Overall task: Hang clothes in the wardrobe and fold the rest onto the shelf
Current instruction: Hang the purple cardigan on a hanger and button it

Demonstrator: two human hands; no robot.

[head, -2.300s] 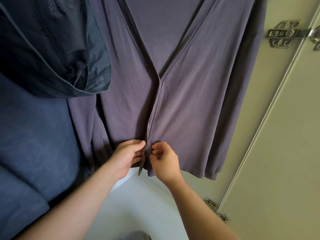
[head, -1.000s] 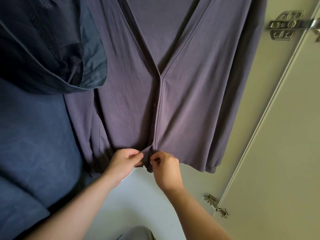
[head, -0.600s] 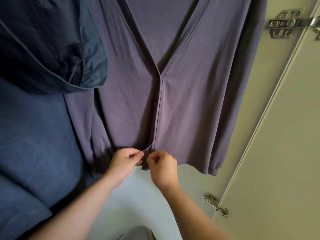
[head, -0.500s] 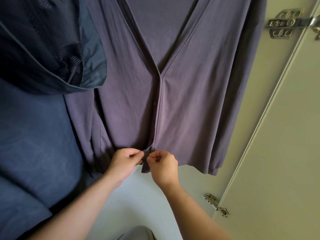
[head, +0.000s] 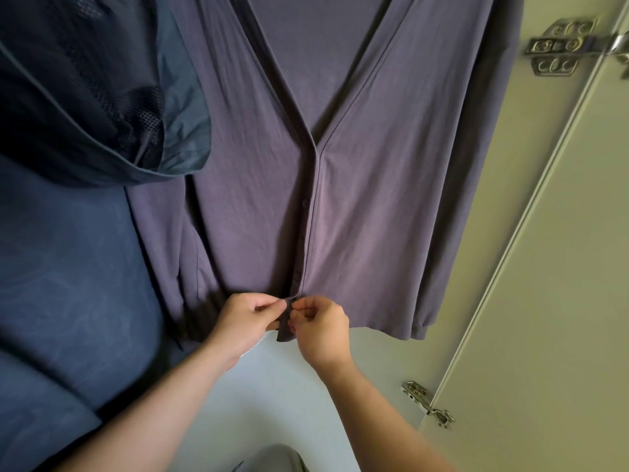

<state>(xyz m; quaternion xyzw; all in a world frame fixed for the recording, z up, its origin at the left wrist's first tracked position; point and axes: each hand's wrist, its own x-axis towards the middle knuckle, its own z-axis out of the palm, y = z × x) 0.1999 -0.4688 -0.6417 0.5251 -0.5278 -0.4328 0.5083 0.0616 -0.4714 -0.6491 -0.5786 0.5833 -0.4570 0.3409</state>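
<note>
A purple-grey cardigan (head: pixel 374 185) hangs in the wardrobe, its front closed by small buttons down the placket. At the hem, my left hand (head: pixel 245 318) pinches the left edge of the placket. My right hand (head: pixel 320 321) pinches the right edge just beside it. The two hands almost touch at the lowest button. The hanger is out of view above.
A dark blue jacket (head: pixel 68 250) with a mesh-lined hood (head: pixel 112 97) hangs close on the left. The pale green wardrobe door (head: pixel 544 301) stands open on the right, with metal hinges (head: pixel 558 46) on its edge. A white wardrobe floor (head: pixel 258 396) lies below the hem.
Both hands have stayed at the cardigan's hem, with only small finger movements at the lowest button. The hem has shifted slightly.
</note>
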